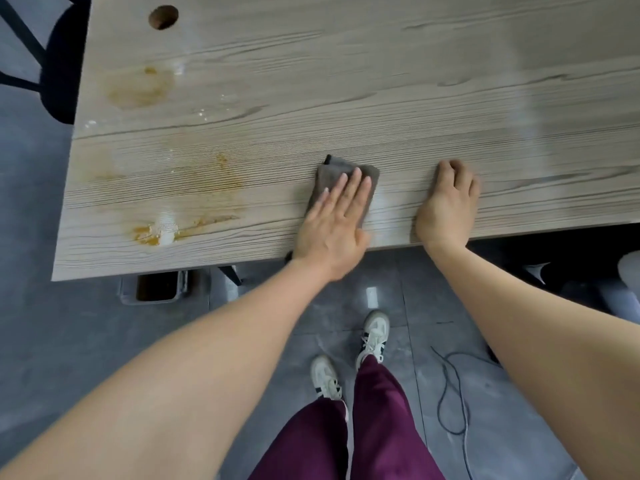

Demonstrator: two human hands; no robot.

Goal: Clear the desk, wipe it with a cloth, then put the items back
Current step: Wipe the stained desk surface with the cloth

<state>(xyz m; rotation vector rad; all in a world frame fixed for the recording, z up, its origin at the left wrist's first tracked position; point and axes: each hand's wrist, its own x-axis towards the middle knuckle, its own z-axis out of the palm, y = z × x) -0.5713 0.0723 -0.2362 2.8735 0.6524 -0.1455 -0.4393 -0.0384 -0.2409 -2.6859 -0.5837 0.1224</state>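
Far left on the wooden desk (346, 81): orange-brown stains (152, 233) with pale residue, near the left edge. Below the desk edge: a small grey bin (154, 289) on the floor. Middle: a folded grey-brown cloth (332, 171) lying flat on the desk close to the front edge, pressed down by the left hand (334, 221), fingers straight and close together. Just to the right, apart from the cloth: the right hand (446, 206) resting on the desk, fingers curled under, holding nothing. Lower right on the floor: a thin dark cable (450, 393).

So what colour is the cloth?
Grey-brown, with a dark corner tab; the cloth shows in the head view.
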